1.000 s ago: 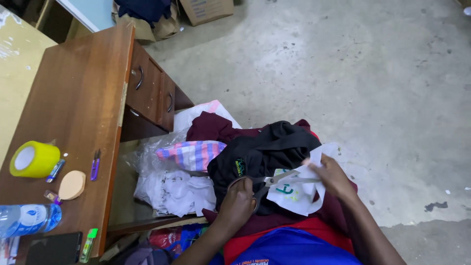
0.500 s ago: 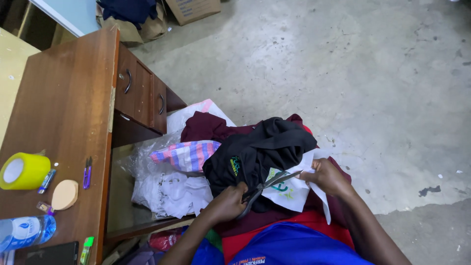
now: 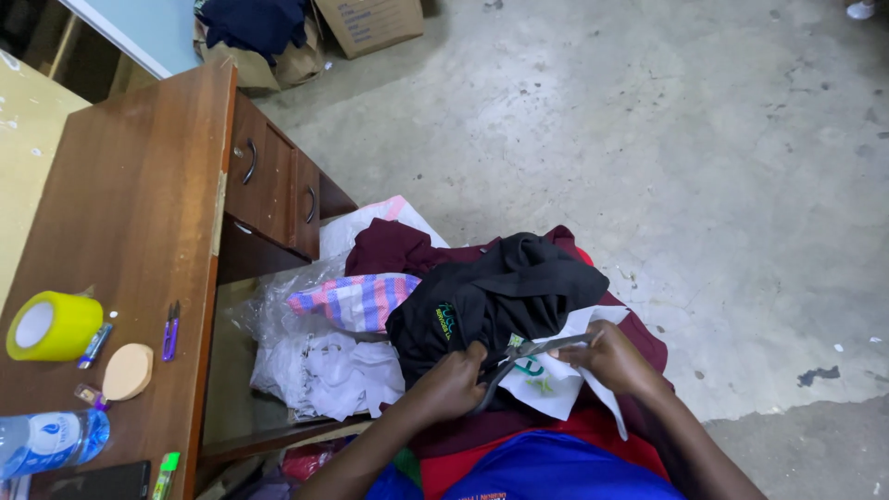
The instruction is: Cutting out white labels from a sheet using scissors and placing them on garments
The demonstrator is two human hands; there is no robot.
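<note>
My left hand (image 3: 452, 381) grips a pair of grey scissors (image 3: 528, 356) by the handles. The blades point right, across a white sheet with a green print (image 3: 556, 384). My right hand (image 3: 611, 359) pinches the upper edge of that white sheet, next to the blade tips. A black garment with a small green logo (image 3: 500, 292) is bunched on my lap just above both hands. It lies over a maroon cloth (image 3: 389, 245). Whether the blades are biting into the sheet is hard to tell.
A wooden desk with drawers (image 3: 139, 213) stands at left. On it are a yellow tape roll (image 3: 51, 326), a small purple snipper (image 3: 170, 335), a round tan pad (image 3: 127, 370) and a water bottle (image 3: 46, 443). Striped cloth (image 3: 356, 301) and white plastic bags (image 3: 324, 370) sit beside my lap. Cardboard boxes (image 3: 370, 23) stand on the bare concrete floor (image 3: 667, 139).
My left hand went from resting on the black garment to holding scissors against the white sheet. My right hand stayed on the sheet. The view shifted slightly.
</note>
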